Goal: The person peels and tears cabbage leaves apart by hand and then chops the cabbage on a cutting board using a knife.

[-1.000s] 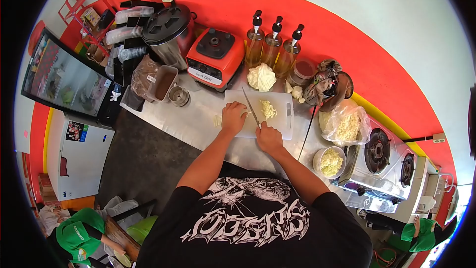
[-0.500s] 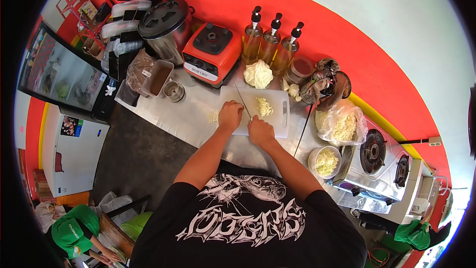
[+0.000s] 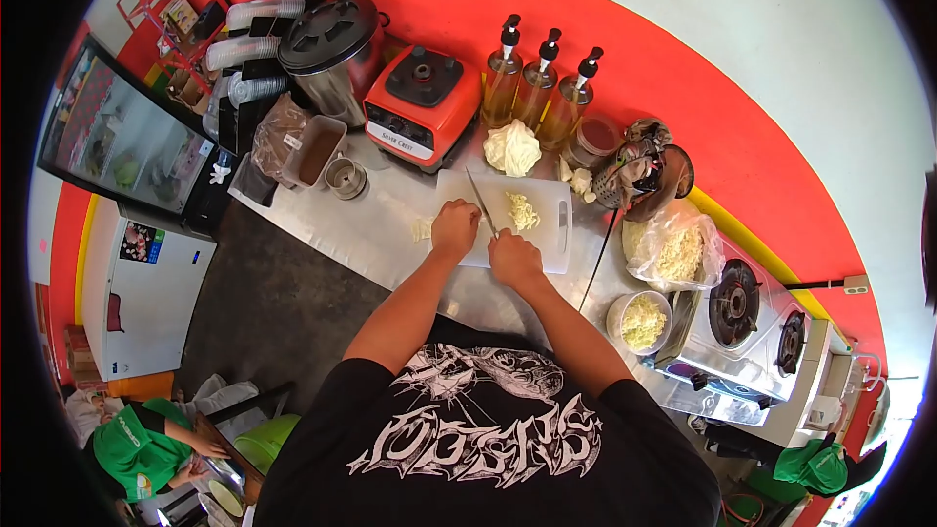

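A white cutting board (image 3: 551,252) lies on the steel counter, with a small heap of shredded cabbage (image 3: 522,212) on it. My right hand (image 3: 514,256) is closed round the handle of a kitchen knife (image 3: 481,198), whose blade points away over the board. On the board's left part my left hand (image 3: 456,226) is curled beside the blade; whatever its fingers press on is hidden. Pale shreds (image 3: 422,228) show left of that hand. Just behind the board sits a partly cut cabbage (image 3: 511,147), with smaller pale pieces (image 3: 580,182) to its right.
Behind the board stand a red blender base (image 3: 423,102) and several pump bottles (image 3: 535,88). To the right are a bowl of shredded cabbage (image 3: 642,322), a plastic bag of shreds (image 3: 675,246) and a gas stove (image 3: 737,332). A person in green (image 3: 142,449) works at lower left.
My hands and the knife keep nearly the same place on the board. The view has shifted slightly. At lower left, the person in green has moved their arms.
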A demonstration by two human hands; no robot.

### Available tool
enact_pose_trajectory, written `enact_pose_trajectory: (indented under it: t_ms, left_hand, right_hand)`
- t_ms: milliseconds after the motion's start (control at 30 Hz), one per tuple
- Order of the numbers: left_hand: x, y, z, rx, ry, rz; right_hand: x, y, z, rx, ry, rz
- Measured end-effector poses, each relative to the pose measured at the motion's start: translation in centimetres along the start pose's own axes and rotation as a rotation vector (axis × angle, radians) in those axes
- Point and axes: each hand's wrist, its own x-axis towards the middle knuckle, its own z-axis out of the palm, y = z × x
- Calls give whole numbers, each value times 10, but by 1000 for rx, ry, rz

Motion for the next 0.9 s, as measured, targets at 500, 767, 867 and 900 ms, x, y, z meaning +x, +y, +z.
enact_pose_trajectory:
  t_ms: [500,767,867,900]
  left_hand:
    - [-3,1,-1,-109,18,-103]
    - [-5,-3,4,-79,35,-50]
    - [-5,-2,2,-81,51,-33]
    - [-4,-2,3,-83,50,-42]
  right_hand:
    - [-2,-6,0,10,3,-22]
    - [5,-2,21,6,37,22]
    - [9,-2,2,26,11,-32]
    - [6,-3,1,33,17,-25]
